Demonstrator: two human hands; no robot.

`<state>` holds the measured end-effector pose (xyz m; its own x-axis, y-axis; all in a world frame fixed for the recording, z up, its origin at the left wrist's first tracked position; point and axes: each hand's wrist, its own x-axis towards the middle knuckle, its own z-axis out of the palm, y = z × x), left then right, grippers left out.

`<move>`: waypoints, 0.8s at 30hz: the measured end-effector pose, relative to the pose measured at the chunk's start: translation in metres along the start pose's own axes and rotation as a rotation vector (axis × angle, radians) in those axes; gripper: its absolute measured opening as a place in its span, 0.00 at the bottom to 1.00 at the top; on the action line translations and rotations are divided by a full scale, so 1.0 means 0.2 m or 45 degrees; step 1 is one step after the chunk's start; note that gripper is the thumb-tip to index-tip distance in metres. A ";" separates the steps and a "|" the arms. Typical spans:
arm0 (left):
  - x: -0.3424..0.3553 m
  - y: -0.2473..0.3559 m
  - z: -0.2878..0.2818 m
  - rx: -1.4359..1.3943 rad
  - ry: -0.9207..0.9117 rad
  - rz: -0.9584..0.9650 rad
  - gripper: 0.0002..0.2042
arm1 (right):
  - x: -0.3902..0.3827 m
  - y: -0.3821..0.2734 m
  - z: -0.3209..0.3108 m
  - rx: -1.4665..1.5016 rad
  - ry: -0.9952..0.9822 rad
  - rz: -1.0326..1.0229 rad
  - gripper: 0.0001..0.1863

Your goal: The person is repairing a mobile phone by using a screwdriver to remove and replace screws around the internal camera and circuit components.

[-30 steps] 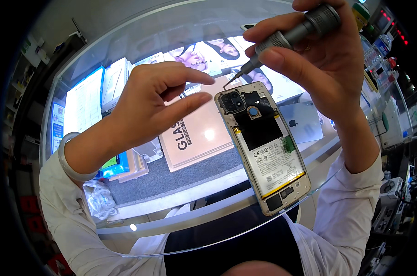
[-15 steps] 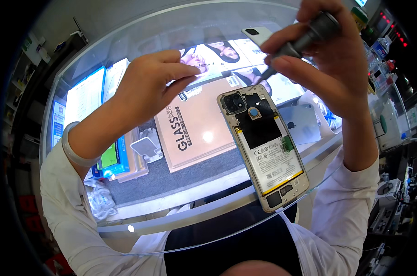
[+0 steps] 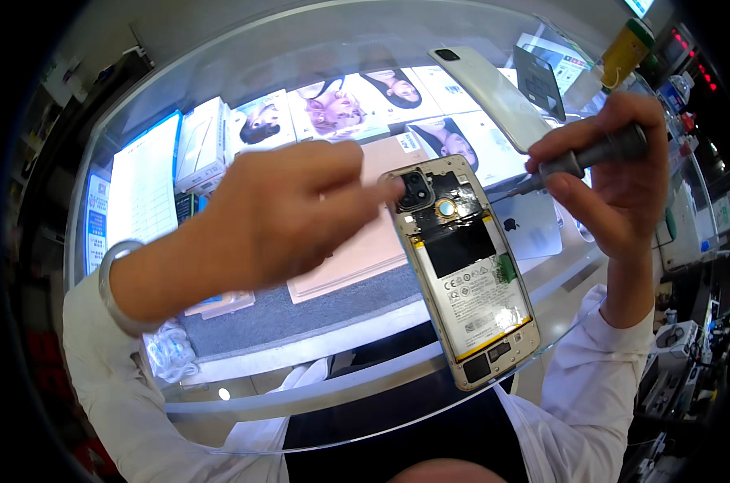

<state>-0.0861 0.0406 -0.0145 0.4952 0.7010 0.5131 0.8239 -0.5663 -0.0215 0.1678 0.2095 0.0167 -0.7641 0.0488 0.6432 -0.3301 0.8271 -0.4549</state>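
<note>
A smartphone (image 3: 478, 294) with its back cover off lies slanted on the glass counter, its battery and camera module showing. My left hand (image 3: 292, 221) is at the phone's upper left corner, fingertips beside the camera module. Motion smears those fingers, so their grip and any contact are unclear. In my right hand (image 3: 610, 173), the fingers are wrapped around a dark grey screwdriver (image 3: 578, 161). Its thin shaft points left and down, with the tip near the phone's upper right edge.
A white phone back cover (image 3: 494, 97) and a dark flat panel (image 3: 540, 83) lie beyond the phone. A yellow can with a green top (image 3: 627, 52) stands at the far right. Under the glass are a pink box (image 3: 353, 270), pictured boxes (image 3: 333, 113) and bundled white cables (image 3: 169, 352).
My left hand has come right, to the phone's camera corner. My right hand has dropped down and right with the screwdriver, uncovering the white back cover. The phone sits slightly nearer me.
</note>
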 end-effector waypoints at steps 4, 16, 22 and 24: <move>0.01 0.09 -0.01 -0.150 -0.074 0.007 0.20 | 0.01 0.01 0.03 -0.002 0.001 -0.012 0.29; -0.01 0.10 0.01 -0.190 -0.078 0.104 0.18 | 0.01 0.02 0.05 -0.054 0.018 -0.026 0.29; 0.00 0.13 0.03 -0.204 0.035 0.150 0.17 | 0.01 0.02 0.04 -0.047 -0.021 0.008 0.31; 0.01 0.14 0.03 -0.209 0.015 0.177 0.17 | 0.01 0.02 0.04 -0.010 -0.043 0.015 0.32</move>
<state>-0.0609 0.0281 -0.0188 0.5968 0.6071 0.5247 0.6919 -0.7205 0.0467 0.1598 0.2090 0.0113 -0.7862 0.0396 0.6167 -0.3168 0.8310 -0.4572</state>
